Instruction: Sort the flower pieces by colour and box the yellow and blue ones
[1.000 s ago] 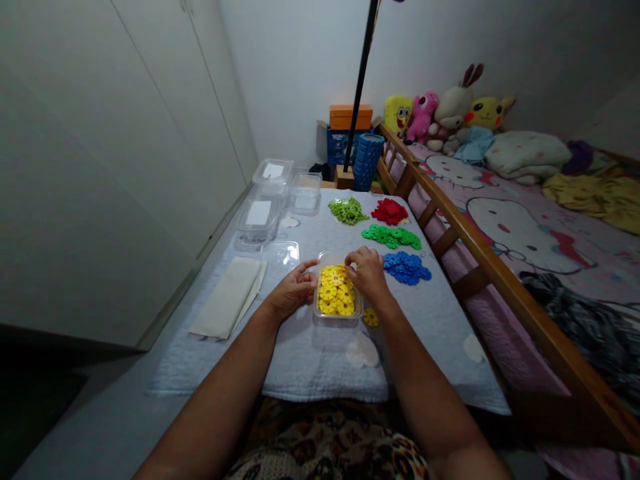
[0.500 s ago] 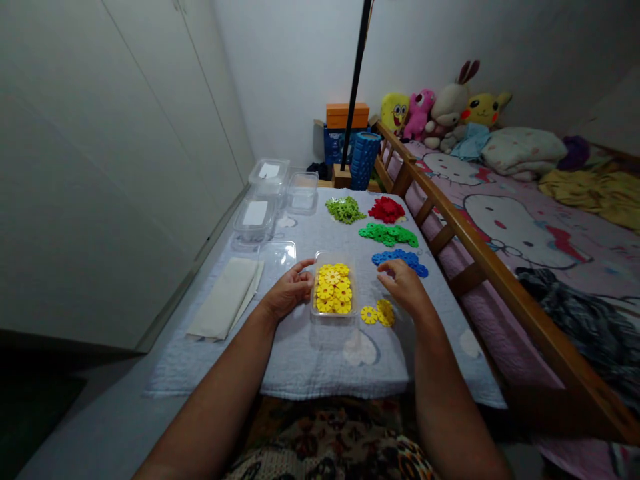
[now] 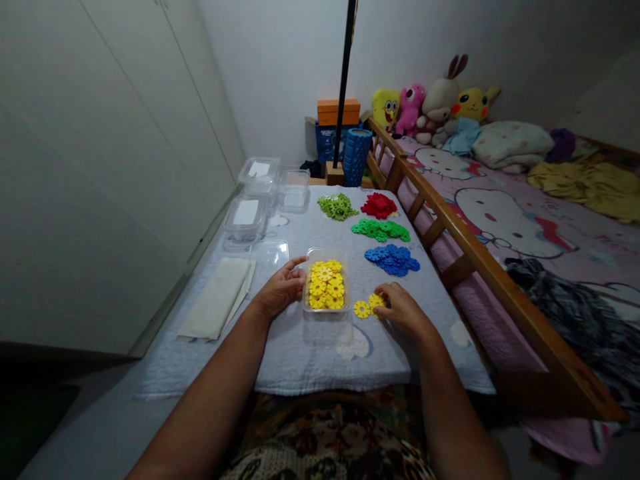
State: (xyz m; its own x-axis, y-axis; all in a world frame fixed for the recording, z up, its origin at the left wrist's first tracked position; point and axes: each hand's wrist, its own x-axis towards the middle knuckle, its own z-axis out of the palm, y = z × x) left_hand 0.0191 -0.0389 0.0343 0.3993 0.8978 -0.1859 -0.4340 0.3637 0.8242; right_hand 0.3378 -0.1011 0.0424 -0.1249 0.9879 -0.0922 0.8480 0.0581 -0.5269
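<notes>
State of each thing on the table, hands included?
Left hand: loosely open, against front container
Right hand: at loose yellow pieces, grip unclear
Front container: lidless, holding yellow pieces
Clear lid: off, lying flat
Cream sheet: folded
Lime pieces, red pieces, green pieces, blue pieces: heaped
Rear containers: contents unclear
Tablecloth: spread

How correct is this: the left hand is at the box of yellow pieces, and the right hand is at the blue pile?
One part is wrong: the head view shows the right hand at the loose yellow pieces beside the box, not at the blue pile.
</notes>
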